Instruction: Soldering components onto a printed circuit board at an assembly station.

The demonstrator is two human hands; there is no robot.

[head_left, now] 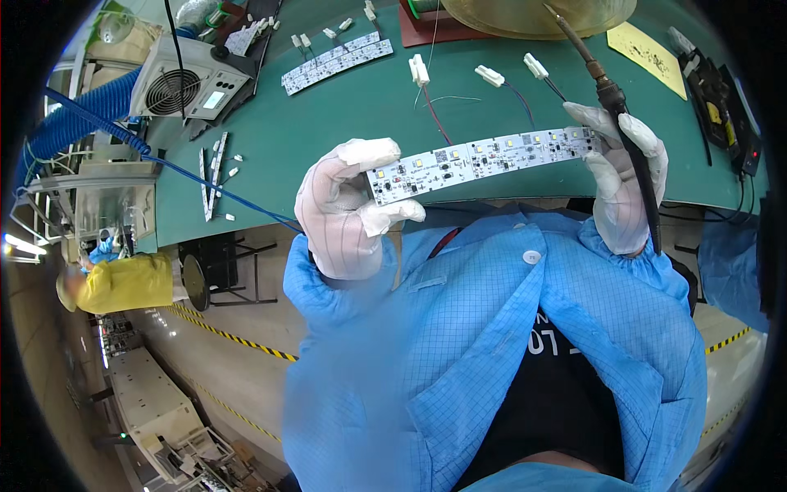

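1. A white circuit board [492, 158] is held just above the near part of the green tabletop [270, 156], its right end slightly farther forward.
2. Its left end is pinched by the left hand [340, 213], the gloved fingers [369, 153] closed on opposite edges.
3. Its right end is held by the right hand [620, 193], by whose curled fingers a soldering iron [613, 96] is also gripped, tip pointed away.
4. Beyond the board, three white plugs [419, 71] with wires can be seen.
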